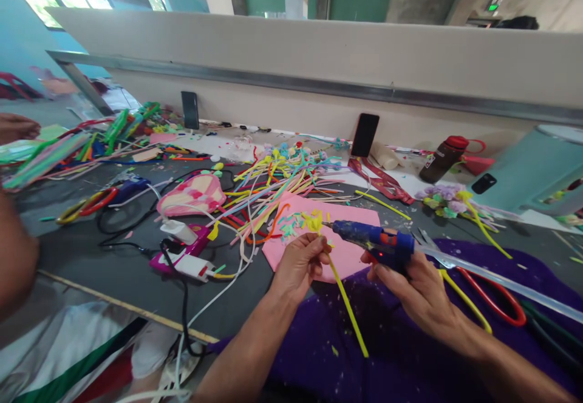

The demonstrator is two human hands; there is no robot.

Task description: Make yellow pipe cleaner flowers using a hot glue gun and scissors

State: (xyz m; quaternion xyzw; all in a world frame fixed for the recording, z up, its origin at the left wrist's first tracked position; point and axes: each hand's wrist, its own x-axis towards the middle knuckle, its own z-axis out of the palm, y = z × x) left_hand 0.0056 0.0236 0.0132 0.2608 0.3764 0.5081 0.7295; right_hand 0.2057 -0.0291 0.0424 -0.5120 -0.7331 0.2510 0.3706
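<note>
In the middle, my left hand [303, 264] pinches a yellow pipe-cleaner flower [314, 221] whose long yellow stem [348, 312] hangs down to the right. My right hand [416, 284] is wrapped round a blue glue gun [371, 237]. The gun's nozzle points left and is close to the flower; whether they touch cannot be told. A clear glue stick [505, 283] extends from the gun's back end. Under the flower lies a pink sheet [359, 216] with small mint scraps [291, 227]. A purple cloth [387, 342] covers the near edge below my right hand.
Red-handled scissors [496, 297] lie at right. A pink power strip [182, 254] with trailing cables sits left of the sheet. Behind are pipe cleaners [273, 190], a phone [365, 135], a brown bottle [444, 159] and finished flowers [444, 201]. Another person's arm [13, 251] is at far left.
</note>
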